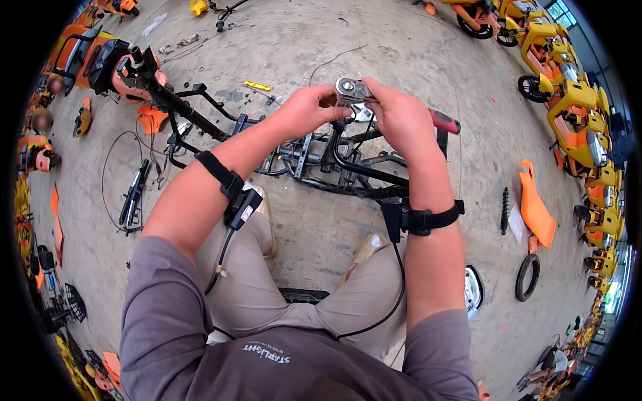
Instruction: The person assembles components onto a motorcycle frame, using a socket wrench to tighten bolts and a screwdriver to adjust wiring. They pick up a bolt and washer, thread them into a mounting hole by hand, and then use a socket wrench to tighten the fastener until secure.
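Note:
My right hand [401, 120] is closed on a ratchet wrench [350, 89], whose silver head shows above my fingers and whose red-and-black handle sticks out to the right. My left hand [311, 107] pinches at the left side of that head, its fingertips partly hidden. Both hands are raised over a black tubular vehicle frame [358, 170] lying on the concrete floor, with small silver metal parts just beneath the wrench. Whether the wrench touches the frame, I cannot tell.
Yellow scooters [562, 127] line the right. An orange panel [535, 207], black shock absorber [505, 210] and tire [527, 275] lie to the right; black rods [136, 194] and orange parts [154, 120] lie left. A yellow tool [257, 86] is behind. A person [555, 361] is at lower right.

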### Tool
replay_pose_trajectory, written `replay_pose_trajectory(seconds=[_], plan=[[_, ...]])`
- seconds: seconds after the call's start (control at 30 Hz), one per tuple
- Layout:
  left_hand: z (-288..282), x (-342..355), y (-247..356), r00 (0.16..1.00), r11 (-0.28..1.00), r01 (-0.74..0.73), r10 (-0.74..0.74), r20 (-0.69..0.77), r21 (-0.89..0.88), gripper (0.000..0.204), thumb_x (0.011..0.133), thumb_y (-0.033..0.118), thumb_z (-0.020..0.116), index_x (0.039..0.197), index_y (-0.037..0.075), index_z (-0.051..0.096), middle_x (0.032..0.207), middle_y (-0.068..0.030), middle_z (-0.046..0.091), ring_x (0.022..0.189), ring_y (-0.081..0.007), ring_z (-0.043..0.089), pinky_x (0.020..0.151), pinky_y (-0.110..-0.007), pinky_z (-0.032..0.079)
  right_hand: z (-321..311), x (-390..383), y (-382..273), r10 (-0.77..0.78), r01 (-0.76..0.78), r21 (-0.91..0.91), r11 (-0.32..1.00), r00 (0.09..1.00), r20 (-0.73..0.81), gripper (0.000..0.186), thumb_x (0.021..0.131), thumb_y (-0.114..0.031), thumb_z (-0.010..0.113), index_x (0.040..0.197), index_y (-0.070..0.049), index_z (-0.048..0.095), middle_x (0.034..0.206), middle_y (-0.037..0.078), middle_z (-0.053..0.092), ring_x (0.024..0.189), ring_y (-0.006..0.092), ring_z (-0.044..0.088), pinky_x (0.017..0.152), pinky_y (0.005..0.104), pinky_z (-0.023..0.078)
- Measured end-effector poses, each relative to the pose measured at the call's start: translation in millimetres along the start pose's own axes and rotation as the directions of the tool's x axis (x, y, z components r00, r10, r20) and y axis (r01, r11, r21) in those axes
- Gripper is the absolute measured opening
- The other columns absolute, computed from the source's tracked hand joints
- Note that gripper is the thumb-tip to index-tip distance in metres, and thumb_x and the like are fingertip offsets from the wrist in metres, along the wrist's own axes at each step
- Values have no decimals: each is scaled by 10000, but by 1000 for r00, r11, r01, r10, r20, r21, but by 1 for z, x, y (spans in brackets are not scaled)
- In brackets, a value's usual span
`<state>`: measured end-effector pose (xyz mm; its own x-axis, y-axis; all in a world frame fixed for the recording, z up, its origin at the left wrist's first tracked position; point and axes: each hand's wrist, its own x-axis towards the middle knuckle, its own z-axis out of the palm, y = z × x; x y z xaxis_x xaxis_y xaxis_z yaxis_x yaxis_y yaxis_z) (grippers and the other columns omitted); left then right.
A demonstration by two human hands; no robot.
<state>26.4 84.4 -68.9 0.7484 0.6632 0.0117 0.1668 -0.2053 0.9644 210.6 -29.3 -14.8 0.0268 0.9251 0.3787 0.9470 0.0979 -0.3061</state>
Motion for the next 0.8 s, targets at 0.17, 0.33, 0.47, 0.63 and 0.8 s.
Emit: replay_pose_trajectory(seconds=[0.17, 0.33, 0.47, 0.63, 0.8], plan=[[4, 5, -8, 999, 996, -34, 32, -25, -83, 251, 906, 113, 748, 1114, -11, 682, 1036, -75, 740, 960, -127, 669, 867, -309, 520, -5, -1, 0, -68, 55, -141, 989, 994, -91, 263, 872, -157, 653, 1134, -141, 659, 900, 109, 699, 837, 357, 662, 766, 463, 492], [8, 5, -6, 999, 998, -24, 22, -44, -62, 211, 906, 79, 733, 1094, -5, 687, 1034, -75, 742, 961, -118, 666, 857, -308, 515, -40, -20, 14, 120, -109, -210, 972, 992, 40, 206, 840, -140, 634, 1044, -112, 649, 903, 121, 694, 837, 366, 664, 763, 469, 499], [7, 4, -8, 996, 1000, -22, 21, -84, -18, 164, 908, 43, 716, 1062, -6, 684, 1001, -73, 741, 951, -111, 660, 846, -304, 514, -63, -41, -5, 318, -275, -271, 923, 940, 127, 174, 845, -152, 621, 1006, -86, 635, 903, 160, 686, 843, 384, 666, 739, 497, 518], [13, 2, 2, 995, 1000, 17, -19, -95, -17, 133, 903, 21, 708, 1027, -5, 670, 1018, -76, 734, 972, -129, 670, 864, -303, 517, -64, -85, -74, 137, -118, -117, 986, 977, 166, 446, 879, -63, 555, 1324, -61, 518, 924, 201, 624, 769, 395, 670, 649, 488, 546], [5, -7, 0, 995, 1000, 9, -11, -95, -21, 152, 894, 4, 707, 1041, 0, 668, 1032, -72, 729, 993, -132, 671, 884, -310, 521, -49, -92, -107, 103, -103, -7, 995, 981, 164, 506, 886, -57, 535, 1388, -52, 472, 915, 206, 624, 749, 388, 669, 647, 482, 556]])
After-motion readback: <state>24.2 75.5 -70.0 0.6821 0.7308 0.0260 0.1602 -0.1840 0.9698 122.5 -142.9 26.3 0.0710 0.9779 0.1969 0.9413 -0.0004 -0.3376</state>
